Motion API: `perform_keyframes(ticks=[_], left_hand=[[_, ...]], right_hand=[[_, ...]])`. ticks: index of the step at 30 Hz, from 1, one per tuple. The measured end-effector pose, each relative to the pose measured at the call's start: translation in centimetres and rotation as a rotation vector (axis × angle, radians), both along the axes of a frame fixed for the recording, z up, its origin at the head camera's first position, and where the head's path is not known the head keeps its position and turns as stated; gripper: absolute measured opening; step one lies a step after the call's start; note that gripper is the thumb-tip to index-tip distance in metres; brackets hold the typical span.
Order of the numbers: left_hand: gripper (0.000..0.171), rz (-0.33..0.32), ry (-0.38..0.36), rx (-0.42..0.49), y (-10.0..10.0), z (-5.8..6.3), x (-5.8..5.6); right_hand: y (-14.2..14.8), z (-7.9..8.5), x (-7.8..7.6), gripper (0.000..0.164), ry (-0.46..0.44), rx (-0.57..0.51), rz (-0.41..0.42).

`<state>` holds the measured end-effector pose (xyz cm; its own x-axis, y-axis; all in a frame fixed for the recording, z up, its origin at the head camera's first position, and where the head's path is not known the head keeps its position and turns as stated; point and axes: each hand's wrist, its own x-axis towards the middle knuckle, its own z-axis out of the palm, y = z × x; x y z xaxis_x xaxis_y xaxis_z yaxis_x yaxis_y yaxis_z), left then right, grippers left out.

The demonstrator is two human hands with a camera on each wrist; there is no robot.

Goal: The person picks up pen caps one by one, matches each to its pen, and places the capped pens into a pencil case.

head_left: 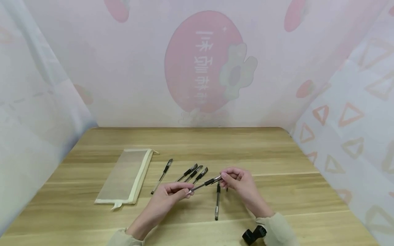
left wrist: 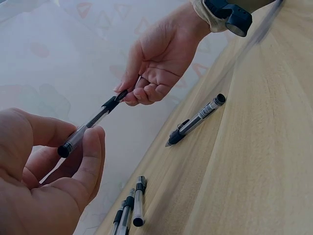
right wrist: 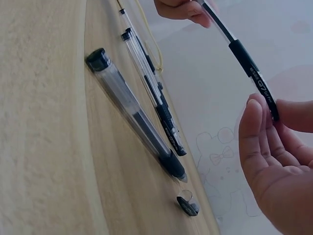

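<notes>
Both hands hold one clear gel pen with a black grip above the table. My left hand pinches the rear end of its barrel between thumb and fingers. At the other end, the thumb and fingers of my right hand pinch the black-clipped cap. Beneath the right hand lies an uncapped pen, its bare tip showing in the right wrist view. Close to that tip is a loose cap. Three capped pens lie side by side beyond the left hand, partly hidden by it.
Another capped pen lies apart, left of the three. Further left is a flat mesh pouch with a cream zip edge. Wood tabletop extends to a printed cloth backdrop. A black camera sits on the right wrist.
</notes>
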<state>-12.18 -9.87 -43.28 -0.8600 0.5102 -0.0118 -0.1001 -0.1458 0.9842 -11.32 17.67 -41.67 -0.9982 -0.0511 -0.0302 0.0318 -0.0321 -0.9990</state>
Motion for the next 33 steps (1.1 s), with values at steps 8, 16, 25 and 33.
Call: perform_keyframes(ticks=[8,16,25,33], left_hand=[[0.027,0.056,0.012,-0.016,0.2,-0.3,0.2],[0.029,0.168,-0.036,-0.029,0.4,-0.5,0.1],[0.026,0.330,-0.138,-0.002,0.2,0.0,-0.2],[0.023,0.353,-0.132,0.083,0.1,-0.1,-0.1]], right_hand=[[-0.3,-0.1,0.3,0.021,0.035,-0.060,-0.033],[-0.6,0.0,0.6,0.022,0.069,-0.139,-0.025],[-0.9,0.1,0.6,0.025,0.057,-0.153,-0.028],[-1.4,-0.1,0.6,0.021,0.031,-0.166,-0.070]])
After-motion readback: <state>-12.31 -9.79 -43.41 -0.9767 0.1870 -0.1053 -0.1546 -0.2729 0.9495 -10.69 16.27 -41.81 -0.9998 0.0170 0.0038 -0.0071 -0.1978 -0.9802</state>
